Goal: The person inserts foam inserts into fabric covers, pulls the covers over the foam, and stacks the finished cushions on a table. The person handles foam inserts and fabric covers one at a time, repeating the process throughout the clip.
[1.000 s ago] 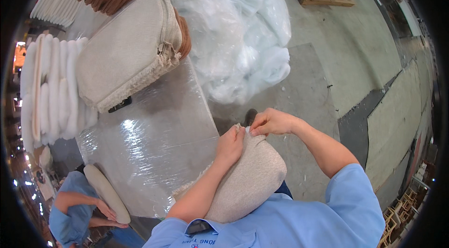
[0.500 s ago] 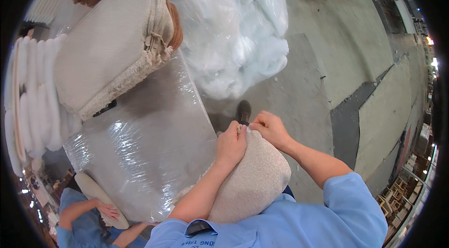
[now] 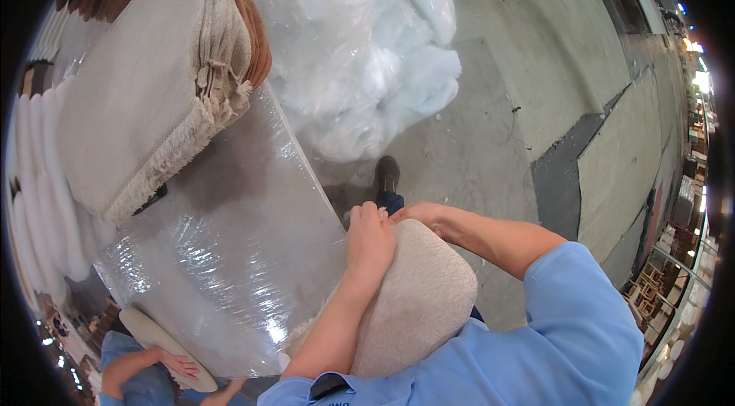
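Observation:
A beige, rough-woven padded cushion [image 3: 421, 283] with rounded corners rests against my front, over my lap. At its far left corner my left hand [image 3: 371, 241] is closed, with a small whitish bit of fabric showing at the fingertips. My right hand [image 3: 423, 215] bends round the far edge, its fingers closed on the cover close to the left fingertips and partly hidden by the cushion. A frayed fabric edge [image 3: 302, 335] shows beside my left forearm.
To the left stands a plastic-wrapped table [image 3: 230, 253] bearing a stack of beige fabric covers [image 3: 145, 77]. White padding [image 3: 46, 176] lies beyond it. Ahead sits a big plastic bag of white stuffing [image 3: 360, 46]. At lower left a co-worker's hand [image 3: 178, 362] rests on another cushion [image 3: 153, 337].
My right hand has turned and slid behind the cushion's far edge, its wrist now bent. The cushion's far corner looks fuller and rounder. The view has shifted slightly.

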Demonstrator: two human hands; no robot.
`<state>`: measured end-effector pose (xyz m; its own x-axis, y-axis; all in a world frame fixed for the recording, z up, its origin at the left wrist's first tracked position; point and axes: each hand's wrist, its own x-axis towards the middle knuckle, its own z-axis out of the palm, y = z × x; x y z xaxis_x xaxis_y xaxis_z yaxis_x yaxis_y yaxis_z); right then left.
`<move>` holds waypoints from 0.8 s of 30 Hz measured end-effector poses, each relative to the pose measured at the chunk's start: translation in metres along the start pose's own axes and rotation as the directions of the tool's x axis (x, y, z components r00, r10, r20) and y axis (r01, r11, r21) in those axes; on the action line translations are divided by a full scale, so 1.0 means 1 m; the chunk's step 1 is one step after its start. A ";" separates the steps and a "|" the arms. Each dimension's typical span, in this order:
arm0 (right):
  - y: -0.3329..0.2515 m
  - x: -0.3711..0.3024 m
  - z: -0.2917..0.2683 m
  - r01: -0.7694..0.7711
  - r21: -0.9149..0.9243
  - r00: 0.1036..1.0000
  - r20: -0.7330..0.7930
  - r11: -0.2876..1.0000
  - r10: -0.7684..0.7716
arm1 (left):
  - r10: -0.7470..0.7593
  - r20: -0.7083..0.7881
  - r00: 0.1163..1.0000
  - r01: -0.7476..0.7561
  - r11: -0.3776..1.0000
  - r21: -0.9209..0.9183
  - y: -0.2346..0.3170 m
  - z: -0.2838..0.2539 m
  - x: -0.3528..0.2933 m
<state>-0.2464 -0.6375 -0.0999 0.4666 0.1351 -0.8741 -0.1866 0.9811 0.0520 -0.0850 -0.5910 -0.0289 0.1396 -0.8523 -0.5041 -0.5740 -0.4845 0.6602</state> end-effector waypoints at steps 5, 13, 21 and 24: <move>0.008 0.006 -0.001 -0.045 0.016 0.996 0.076 0.999 0.044 | 0.027 -0.025 0.999 -0.025 0.996 0.091 0.011 -0.007 -0.009; 0.011 -0.010 0.025 0.103 0.089 0.993 0.056 0.991 -0.108 | 0.238 0.001 0.971 -0.234 0.958 0.168 0.000 -0.025 -0.006; 0.027 -0.047 0.030 0.833 0.505 0.466 -0.421 0.226 -0.778 | 0.143 0.194 0.971 -0.050 0.908 -0.416 0.049 -0.042 -0.035; 0.027 -0.068 0.059 0.801 0.491 0.514 -0.270 0.343 -0.814 | 0.150 0.228 0.962 -0.050 0.918 -0.394 0.039 -0.029 -0.036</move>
<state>-0.2320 -0.6121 -0.0100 0.1588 -0.7666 -0.6222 0.7342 0.5130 -0.4447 -0.0885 -0.5849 0.0311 -0.1355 -0.8477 -0.5129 -0.2155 -0.4800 0.8504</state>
